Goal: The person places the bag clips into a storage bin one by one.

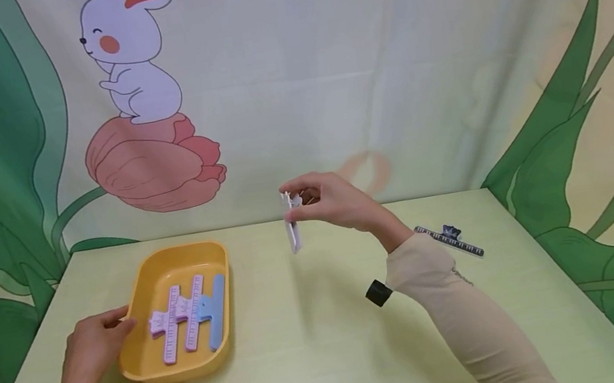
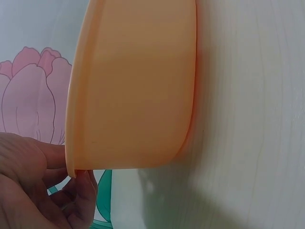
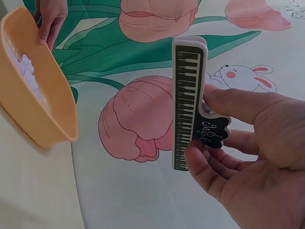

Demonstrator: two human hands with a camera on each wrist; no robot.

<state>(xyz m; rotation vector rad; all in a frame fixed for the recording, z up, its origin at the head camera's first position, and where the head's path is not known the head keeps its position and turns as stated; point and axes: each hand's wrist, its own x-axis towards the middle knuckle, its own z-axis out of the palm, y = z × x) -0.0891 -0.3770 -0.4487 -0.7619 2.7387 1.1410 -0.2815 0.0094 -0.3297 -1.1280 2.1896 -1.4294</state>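
My right hand [image 1: 333,200] is raised above the middle of the table and pinches a white clip [image 3: 188,105] with a black piano-key pattern and "Music" lettering on its handle. The clip points downward, seen edge-on in the head view. At the left, my left hand [image 1: 92,349] pinches the rim of a yellow plastic tray [image 1: 173,265], thumb and fingers on either side of it. Two pink clips [image 1: 173,326] with ruler-like markings and a blue clip [image 1: 217,311] lie side by side in the tray.
A black clip [image 1: 451,240] with a keyboard pattern lies on the pale table [image 1: 326,378], beyond my right forearm. Behind the table hangs a printed cloth [image 1: 284,53] with a rabbit and tulips. Each wrist wears a strap with a small black piece [image 1: 379,292].
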